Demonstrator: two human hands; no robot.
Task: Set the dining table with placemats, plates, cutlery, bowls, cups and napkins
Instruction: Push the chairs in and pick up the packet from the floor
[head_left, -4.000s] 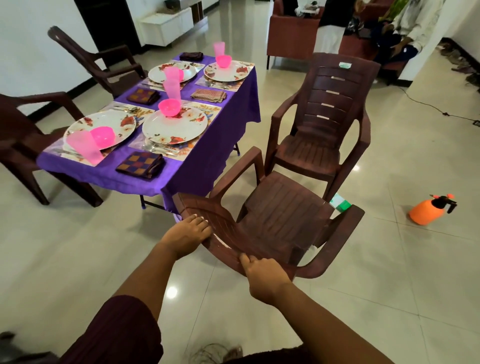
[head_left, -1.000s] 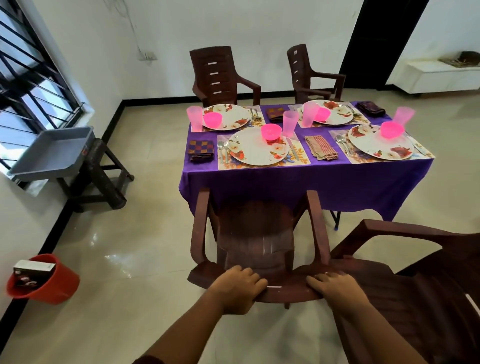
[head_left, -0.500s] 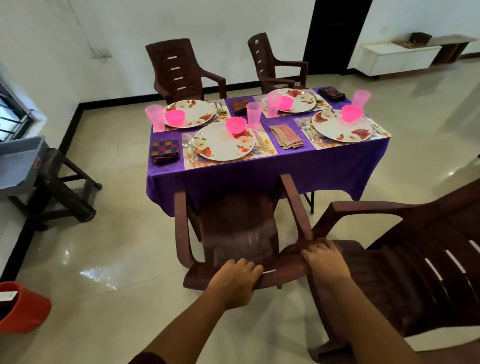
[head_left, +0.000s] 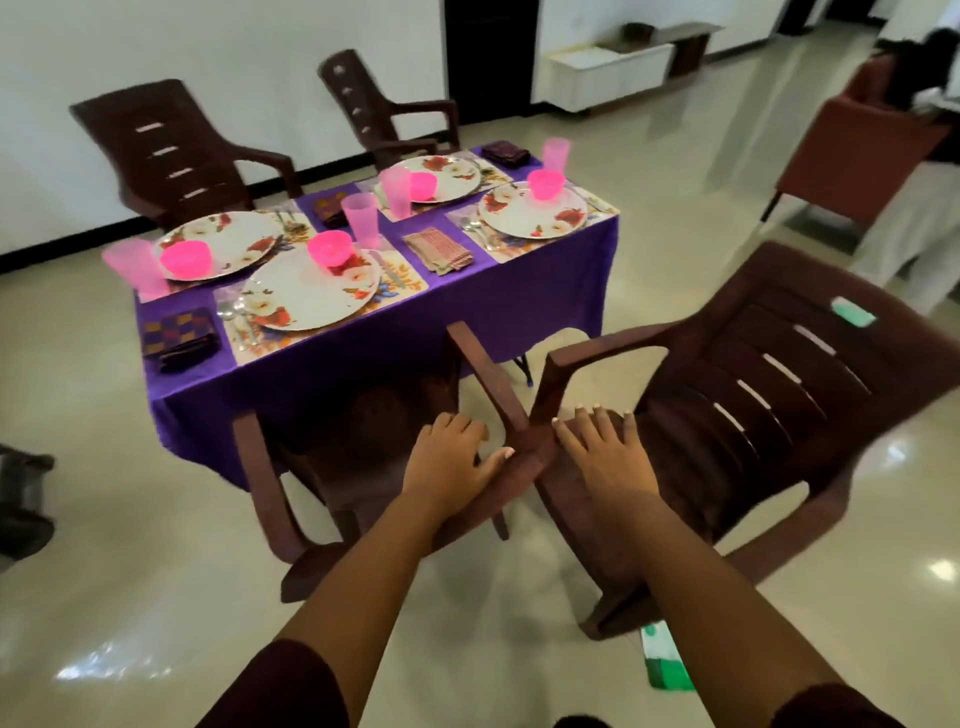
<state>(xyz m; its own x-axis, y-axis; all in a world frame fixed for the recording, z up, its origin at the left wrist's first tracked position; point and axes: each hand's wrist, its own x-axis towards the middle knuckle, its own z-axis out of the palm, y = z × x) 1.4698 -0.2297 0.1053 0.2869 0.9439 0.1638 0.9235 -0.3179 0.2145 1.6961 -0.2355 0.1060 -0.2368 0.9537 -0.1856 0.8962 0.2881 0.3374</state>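
Observation:
The table (head_left: 467, 322) wears a purple cloth and holds floral plates (head_left: 311, 296), pink bowls (head_left: 329, 248), pink cups (head_left: 362, 218), placemats (head_left: 405, 280), cutlery (head_left: 231, 312), a checked napkin (head_left: 179, 335) and a striped napkin (head_left: 437, 251). A brown plastic chair (head_left: 260, 478) stands tucked against the near side. My left hand (head_left: 452, 457) grips the right end of its backrest, fingers curled over the edge. My right hand (head_left: 602, 457) lies flat with straight fingers on the near arm of a second brown chair (head_left: 779, 374), which is turned at an angle on the right.
Two more brown chairs (head_left: 171, 150) (head_left: 384, 109) stand at the table's far side. A white low cabinet (head_left: 608, 73) is at the back wall. A reddish armchair (head_left: 857, 156) and a person in white (head_left: 909, 244) are at the right. A green-white label (head_left: 667, 665) lies under the second chair.
My view has swung to the right. My right hand left the first chair's backrest and now lies on the second chair. My left hand slid to the backrest's right end.

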